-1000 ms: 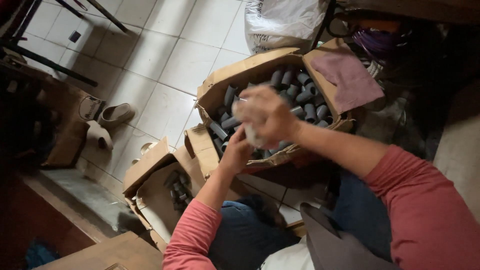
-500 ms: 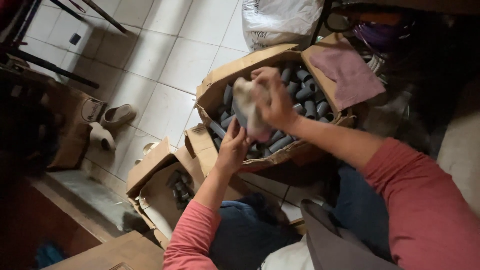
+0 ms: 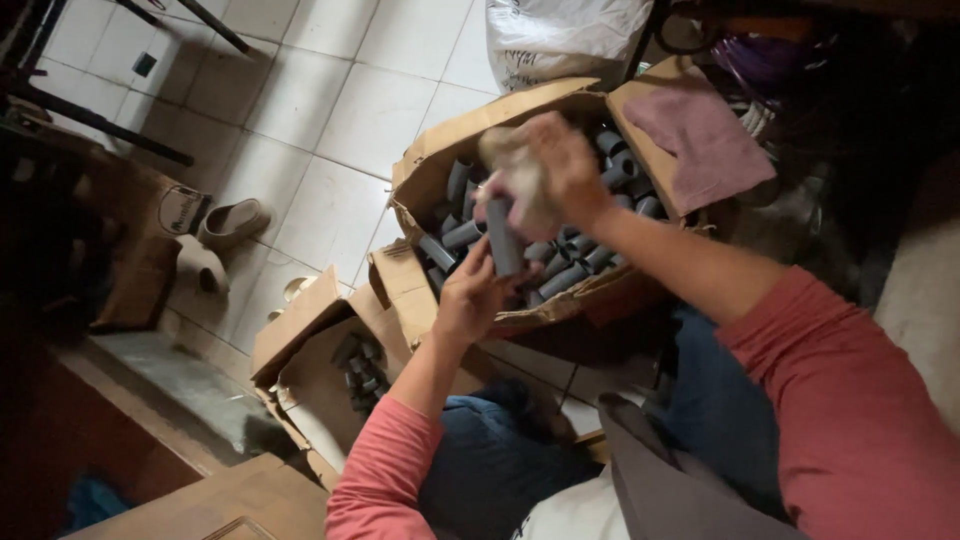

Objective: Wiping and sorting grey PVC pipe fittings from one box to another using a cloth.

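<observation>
This looks like a small home workshop or storeroom where goods are handled on the floor. The floor [image 3: 340, 110] is laid with pale square tiles with dark grout. A torn cardboard box [image 3: 470, 135] holds many short grey tube pieces [image 3: 575, 265], and a second open carton [image 3: 310, 375] beside it holds a few more. A pinkish cloth [image 3: 700, 135] lies over one box flap, and a white plastic sack [image 3: 565, 35] stands behind. A pair of beige slippers [image 3: 215, 240] lies on the tiles, near dark metal furniture legs [image 3: 95, 125] and another brown carton [image 3: 165, 225]
</observation>
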